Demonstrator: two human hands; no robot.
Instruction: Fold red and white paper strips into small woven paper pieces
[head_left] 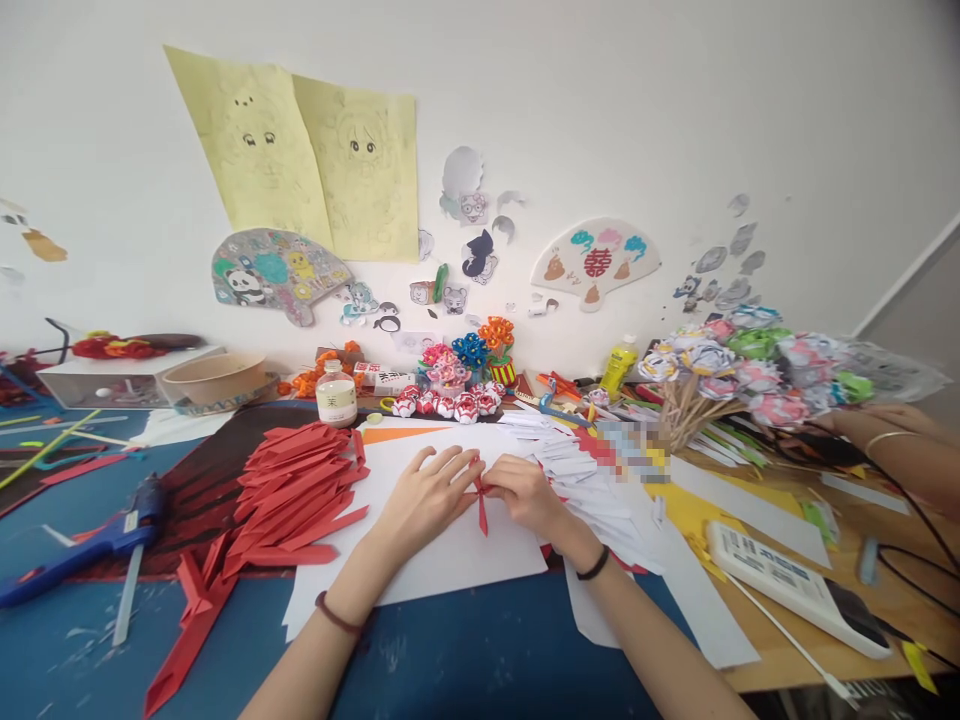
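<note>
Between my two hands is a small folded red paper piece (482,512), its pointed tail hanging down over white paper sheets (420,570). My left hand (429,492) pinches it from the left with thumb and forefinger, the other fingers stretched out. From the right, my right hand (526,498) grips it with curled fingers; the exact hold is partly hidden. A pile of folded red paper strips (289,495) lies left of my left hand. To the right of my right hand spreads a heap of folded white paper strips (574,485).
A blue glue gun (112,540) rests at left. Behind the sheets stand a glass bottle (336,398) and paper flowers (469,352). At right are a bouquet (739,365), a white boxy device (791,580) with a cord, and another person's hand (874,428) near black cables.
</note>
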